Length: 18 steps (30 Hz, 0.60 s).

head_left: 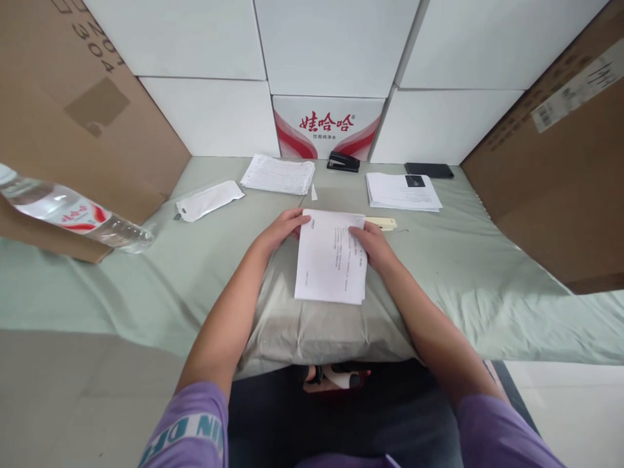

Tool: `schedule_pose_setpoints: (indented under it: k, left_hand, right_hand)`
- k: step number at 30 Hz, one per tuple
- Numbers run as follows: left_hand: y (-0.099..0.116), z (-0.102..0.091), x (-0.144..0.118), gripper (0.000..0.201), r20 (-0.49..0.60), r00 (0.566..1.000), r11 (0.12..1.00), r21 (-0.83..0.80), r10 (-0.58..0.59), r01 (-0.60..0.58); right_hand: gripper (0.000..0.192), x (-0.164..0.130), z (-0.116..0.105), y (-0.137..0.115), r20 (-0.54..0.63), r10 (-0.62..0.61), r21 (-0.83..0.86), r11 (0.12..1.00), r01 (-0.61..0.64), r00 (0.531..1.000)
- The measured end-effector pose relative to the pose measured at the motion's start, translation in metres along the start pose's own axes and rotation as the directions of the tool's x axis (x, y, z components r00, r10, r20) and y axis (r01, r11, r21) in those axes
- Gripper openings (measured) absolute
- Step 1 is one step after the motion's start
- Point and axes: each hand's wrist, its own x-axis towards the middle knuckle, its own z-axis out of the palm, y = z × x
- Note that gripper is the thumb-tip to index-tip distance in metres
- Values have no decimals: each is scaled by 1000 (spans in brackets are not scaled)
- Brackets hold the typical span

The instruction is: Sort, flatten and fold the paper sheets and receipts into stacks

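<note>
A small stack of printed paper sheets point(326, 260) is held up over the front of the cloth-covered table, its text running sideways. My left hand point(286, 227) grips the upper left edge, thumb on top and fingers behind. On the upper right edge, my right hand point(371, 242) is closed round the sheets in the same way. Just behind my right hand lies a pale yellow object point(383, 223), partly hidden by the paper and hand. A black stapler point(343, 161) rests farther back, against the boxes.
One paper stack point(277, 174) lies back left, another point(402, 192) back right near a black phone point(429, 170). A white packet point(209, 200) and a tilted water bottle point(78, 211) are on the left. Cardboard boxes point(550, 162) wall both sides; white boxes point(209, 117) line the back.
</note>
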Motion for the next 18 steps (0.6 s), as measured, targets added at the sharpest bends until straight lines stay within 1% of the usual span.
schedule_pose_setpoints:
  k: [1,2,3,4,5,7,8,9,11,12,13,14,16,18]
  left_hand:
    - [-1,0,0,37,34,999,999,-19,-26,26]
    - [-2,-1,0,43,79,995,998,-36,-56,59]
    - [-3,-3,0,47,130,988,995,-45,-87,93]
    - [-3,-6,-1,50,177,977,991,-46,-116,126]
    - [-3,-9,-1,51,220,965,987,-36,-144,156]
    - [-1,-14,-4,54,287,934,976,16,-212,217]
    - [0,-15,-5,56,316,916,968,55,-249,244]
    - [2,-16,-7,59,344,895,959,96,-283,266]
    - [5,-16,-9,65,382,858,938,182,-344,295]
    - [7,-15,-10,68,382,847,926,228,-369,300]
    - [8,-15,-11,69,368,847,916,271,-384,297]
    - [9,-14,-11,68,346,856,908,308,-384,282]
    - [11,-14,-12,64,325,874,899,370,-361,234]
    - [14,-13,-13,60,362,864,891,413,-350,188]
  right_hand:
    - [22,-1,2,0,-96,-40,37,998,44,995]
    - [22,-2,2,-2,-158,-47,68,996,58,986]
    - [21,-4,1,-6,-164,-14,92,995,30,986]
    - [21,-6,-2,-11,-117,51,106,994,-38,992]
    - [21,-7,-5,-17,-33,139,100,986,-135,990]
    - [28,-10,-11,-27,127,299,33,952,-305,946]
    - [29,-11,-13,-30,166,345,-21,938,-346,924]
    - [27,-11,-14,-31,163,371,-89,928,-361,914]
    - [14,-13,-14,-30,86,376,-263,902,-343,923]
    - [9,-13,-14,-28,46,359,-356,878,-321,932]
    - [6,-14,-14,-27,20,335,-449,845,-292,942]
    - [8,-14,-15,-27,2,308,-542,800,-257,952]
    - [17,-15,-21,-30,-24,237,-712,678,-183,971]
    - [21,-16,-29,-38,-58,171,-830,540,-142,984]
